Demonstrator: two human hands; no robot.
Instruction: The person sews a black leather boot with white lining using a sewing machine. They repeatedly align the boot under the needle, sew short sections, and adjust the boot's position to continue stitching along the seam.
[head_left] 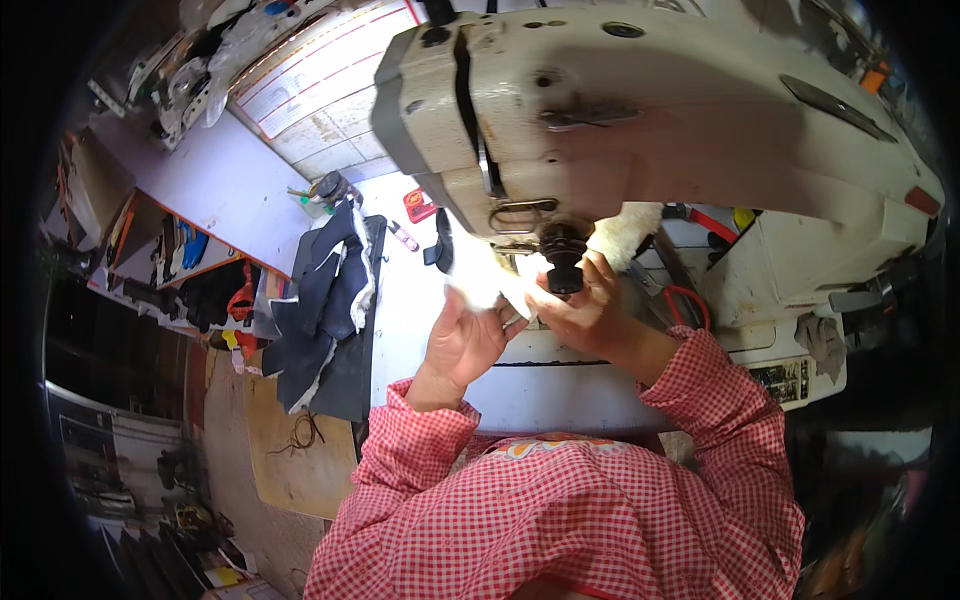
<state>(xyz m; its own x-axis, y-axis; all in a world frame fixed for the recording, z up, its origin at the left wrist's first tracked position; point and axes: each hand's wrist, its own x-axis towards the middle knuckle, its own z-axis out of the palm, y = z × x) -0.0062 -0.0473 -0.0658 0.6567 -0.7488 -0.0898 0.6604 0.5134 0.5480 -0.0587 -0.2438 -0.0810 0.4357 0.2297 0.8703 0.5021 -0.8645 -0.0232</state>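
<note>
White fluffy fabric [480, 268] lies under the head of a large cream sewing machine [660, 110], washed out by bright lamp light. My left hand [468, 343] has its thumb and fingers closed round the near left edge of the fabric. Just right of the needle area, my right hand [592, 312] grips the fabric's near edge, its fingertips partly behind a black knob [564, 262]. More of the pale pile shows behind that hand. The needle and presser foot cannot be made out in the glare.
Dark fabric pieces with white fluffy edges [325, 290] are heaped on the left of the white table [400, 320]. A red case [419, 205] and small snips [403, 236] lie behind. Red-handled scissors [688, 303] sit right, under the machine arm. Shelves [200, 190] stand far left.
</note>
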